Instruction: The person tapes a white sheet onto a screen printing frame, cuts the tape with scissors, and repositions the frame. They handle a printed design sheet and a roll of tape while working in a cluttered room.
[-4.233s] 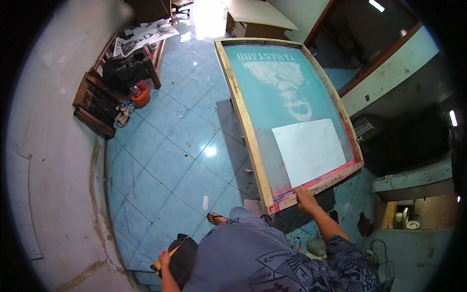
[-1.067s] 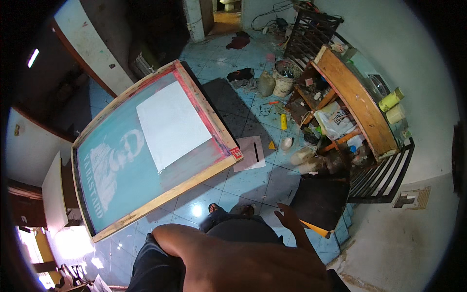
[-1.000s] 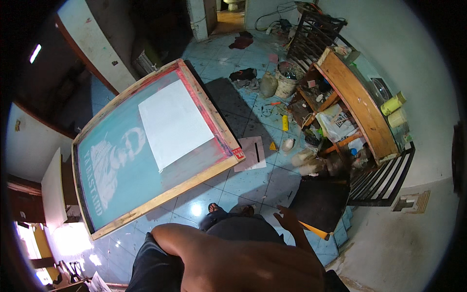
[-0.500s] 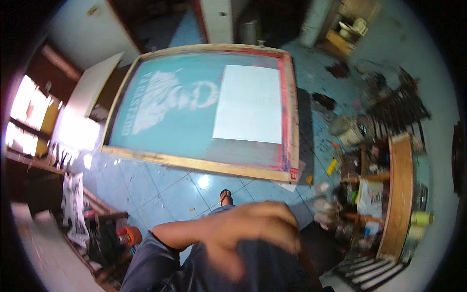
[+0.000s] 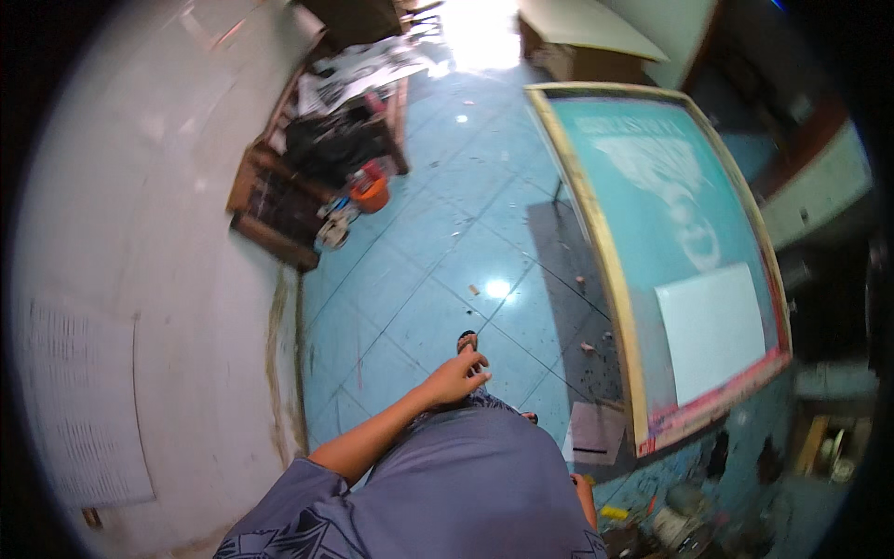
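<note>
My left hand (image 5: 456, 377) hangs in front of my body, over the floor near my sandalled foot. Its fingers are loosely bent and apart, and nothing is in them. Part of my right arm (image 5: 586, 503) shows beside my shirt at the lower right; the fingers there are too hidden to read. To the right stands a large wood-framed screen-printing screen (image 5: 610, 270) with teal mesh and a pale portrait design. A white sheet of paper (image 5: 712, 331) lies on the near end of its mesh. Neither hand touches the screen.
Against the left wall stands a wooden bench (image 5: 270, 210) with dark cloth, papers and an orange bucket (image 5: 371, 194). A paper sheet (image 5: 596, 433) lies on the floor below the frame's corner. Clutter (image 5: 675, 526) covers the floor at lower right. A pale tabletop (image 5: 596, 28) stands at the back.
My view has turned left, so the screen now stands to the right and the bench ahead on the left. My left hand, raised close before me earlier, is now lower and farther off.
</note>
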Demonstrator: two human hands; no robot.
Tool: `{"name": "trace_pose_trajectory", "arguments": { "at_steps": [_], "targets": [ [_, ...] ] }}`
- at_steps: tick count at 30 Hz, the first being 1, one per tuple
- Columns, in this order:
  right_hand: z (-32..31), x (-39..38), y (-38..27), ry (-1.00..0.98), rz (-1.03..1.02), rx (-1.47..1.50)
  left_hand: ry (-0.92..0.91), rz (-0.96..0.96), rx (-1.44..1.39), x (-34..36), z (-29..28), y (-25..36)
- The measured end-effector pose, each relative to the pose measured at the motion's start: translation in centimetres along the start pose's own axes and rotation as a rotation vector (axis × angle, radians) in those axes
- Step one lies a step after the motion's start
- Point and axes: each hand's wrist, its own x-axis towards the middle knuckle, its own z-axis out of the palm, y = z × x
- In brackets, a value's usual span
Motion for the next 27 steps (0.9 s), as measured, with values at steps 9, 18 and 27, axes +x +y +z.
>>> {"name": "trace_pose_trajectory", "arguments": {
  "at_steps": [9, 18, 27],
  "targets": [
    [-7.3, 10.1, -23.7, 0.079, -0.262, -0.127, 0.379, -0.467, -0.052, -10.3, -6.5, -29.1],
    [3.8, 14.2, -46.0, -0.126, -0.344, -0.162, 0.607, -0.967, -0.342, -24.5, -17.2, -50.6],
    [8.0, 24.5, -50.9, -0.265, -0.181, -0.381, 0.805, -0.921, -0.346, -13.9, -32.4, -54.5]
  ]
}}
